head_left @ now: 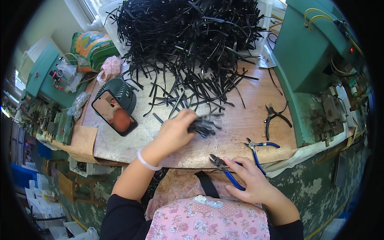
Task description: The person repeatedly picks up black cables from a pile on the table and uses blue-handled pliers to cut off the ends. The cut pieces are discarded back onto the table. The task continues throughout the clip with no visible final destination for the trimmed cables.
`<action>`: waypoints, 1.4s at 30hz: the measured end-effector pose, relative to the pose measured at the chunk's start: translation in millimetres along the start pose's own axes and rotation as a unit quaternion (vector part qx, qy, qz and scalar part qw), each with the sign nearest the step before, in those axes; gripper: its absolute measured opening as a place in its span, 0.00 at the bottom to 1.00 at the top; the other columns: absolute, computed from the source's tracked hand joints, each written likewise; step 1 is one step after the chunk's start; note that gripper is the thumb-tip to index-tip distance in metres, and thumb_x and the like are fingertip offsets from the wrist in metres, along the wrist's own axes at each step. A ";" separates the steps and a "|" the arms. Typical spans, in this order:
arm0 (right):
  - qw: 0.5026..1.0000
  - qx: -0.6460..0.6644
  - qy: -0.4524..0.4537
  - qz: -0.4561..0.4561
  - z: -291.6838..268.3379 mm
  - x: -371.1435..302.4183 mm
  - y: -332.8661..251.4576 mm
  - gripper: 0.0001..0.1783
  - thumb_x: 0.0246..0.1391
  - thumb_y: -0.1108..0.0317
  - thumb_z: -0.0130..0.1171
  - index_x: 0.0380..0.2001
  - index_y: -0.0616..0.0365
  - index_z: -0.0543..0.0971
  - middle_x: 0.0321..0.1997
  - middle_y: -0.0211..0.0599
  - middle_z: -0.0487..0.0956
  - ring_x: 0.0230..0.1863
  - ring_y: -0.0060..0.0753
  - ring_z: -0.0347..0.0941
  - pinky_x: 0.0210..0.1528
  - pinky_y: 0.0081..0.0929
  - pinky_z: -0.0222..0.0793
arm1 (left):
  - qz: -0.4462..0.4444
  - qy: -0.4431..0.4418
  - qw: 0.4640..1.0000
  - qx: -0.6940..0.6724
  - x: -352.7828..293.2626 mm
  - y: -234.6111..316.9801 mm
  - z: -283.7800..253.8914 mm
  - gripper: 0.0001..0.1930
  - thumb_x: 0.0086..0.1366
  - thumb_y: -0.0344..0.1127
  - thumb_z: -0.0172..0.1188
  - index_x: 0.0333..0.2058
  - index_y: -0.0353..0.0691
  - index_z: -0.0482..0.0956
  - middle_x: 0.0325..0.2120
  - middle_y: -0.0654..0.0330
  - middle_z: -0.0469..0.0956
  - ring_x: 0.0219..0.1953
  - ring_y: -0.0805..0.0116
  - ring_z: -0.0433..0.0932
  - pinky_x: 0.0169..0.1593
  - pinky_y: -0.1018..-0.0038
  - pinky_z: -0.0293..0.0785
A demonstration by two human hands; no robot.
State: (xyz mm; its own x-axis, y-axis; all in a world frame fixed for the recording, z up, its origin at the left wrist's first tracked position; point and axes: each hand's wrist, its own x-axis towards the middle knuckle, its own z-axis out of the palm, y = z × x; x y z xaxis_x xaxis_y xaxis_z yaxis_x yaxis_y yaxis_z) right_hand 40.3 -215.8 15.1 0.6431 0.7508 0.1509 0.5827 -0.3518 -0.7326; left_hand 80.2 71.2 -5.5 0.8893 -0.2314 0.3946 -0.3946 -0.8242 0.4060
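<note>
The left forearm slanted in from the lower left, and the left hand [179, 127] was wrapped around a blurred bundle of black strips [206, 126], which stuck out rightward past its fingers, above the table [248, 120] and below the scattered pile [208, 86]. The right hand [251, 182], low by the table's near edge, gripped blue-handled cutters [231, 177], their handles between thumb and fingers, their head pointing up and left.
</note>
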 end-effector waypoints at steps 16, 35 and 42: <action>0.988 0.144 -0.021 0.053 5.7 3.3 6.4 0.43 0.49 0.60 0.66 0.67 0.53 0.60 0.55 0.49 0.67 0.54 0.49 0.68 0.56 0.35 0.64 | -0.313 0.027 0.800 -0.511 -47.0 15.2 -3.2 0.14 0.62 0.36 0.65 0.43 0.38 0.73 0.29 0.64 0.76 0.28 0.81 0.70 0.30 0.82 0.68; 0.973 -0.192 0.025 -0.123 -9.5 21.7 -21.4 0.34 0.43 0.62 0.66 0.58 0.41 0.74 0.43 0.38 0.71 0.43 0.40 0.67 0.44 0.36 0.62 | -0.161 0.072 0.648 -0.741 -29.5 41.4 -21.3 0.19 0.63 0.32 0.56 0.53 0.45 0.68 0.17 0.68 0.62 0.18 0.77 0.61 0.30 0.74 0.65; 0.991 -0.096 0.015 -0.091 -12.3 20.6 -14.6 0.36 0.41 0.64 0.67 0.59 0.42 0.73 0.40 0.40 0.71 0.37 0.42 0.68 0.39 0.34 0.67 | 0.012 0.380 0.785 -0.489 -38.9 81.1 -5.7 0.09 0.67 0.32 0.49 0.43 0.54 0.65 0.18 0.70 0.58 0.19 0.78 0.56 0.27 0.77 0.62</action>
State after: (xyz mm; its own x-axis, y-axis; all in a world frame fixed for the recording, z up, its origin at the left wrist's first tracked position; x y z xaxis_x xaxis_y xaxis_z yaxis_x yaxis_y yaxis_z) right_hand 51.2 -202.0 37.1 0.5313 0.7955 0.2914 0.7725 -0.3138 -0.5521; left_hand 12.3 16.3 16.7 0.6299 0.4409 0.6394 -0.7290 0.0515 0.6826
